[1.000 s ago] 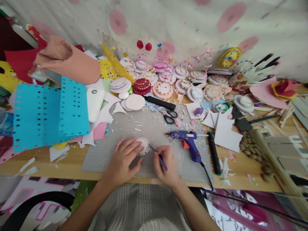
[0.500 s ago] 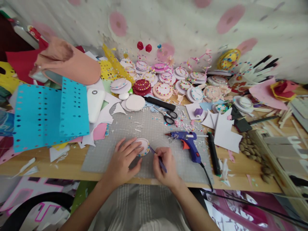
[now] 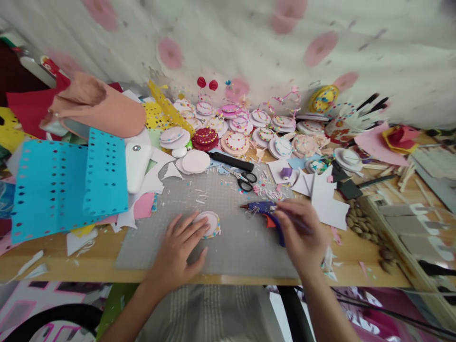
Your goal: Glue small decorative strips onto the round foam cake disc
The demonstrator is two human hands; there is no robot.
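My left hand (image 3: 185, 249) lies flat with fingers spread, the fingertips resting on a small white paper disc (image 3: 210, 224) with colourful dots along its rim. The disc sits on a grey cutting mat (image 3: 235, 256). My right hand (image 3: 304, 232), slightly blurred, is over the back of a blue hot glue gun (image 3: 261, 207) with a red trigger. A slim purple tool (image 3: 298, 222) shows between its closed fingers; its exact kind is unclear. That hand hides part of the gun's handle, and I cannot tell if it touches the gun. Black-handled scissors (image 3: 246, 181) lie behind the gun.
Several decorated paper discs (image 3: 237, 142) crowd the back by the curtain. Blue punched sheets (image 3: 53, 185) and a white device (image 3: 138, 166) stand at left. To the right are white paper scraps (image 3: 326, 199), brown pebble-like pieces (image 3: 363, 223) and a cup of pens (image 3: 342, 128).
My right hand has left the disc's edge and moved right, over the glue gun, with the purple tool still in it. My left hand stays on the disc. The view has shifted slightly.
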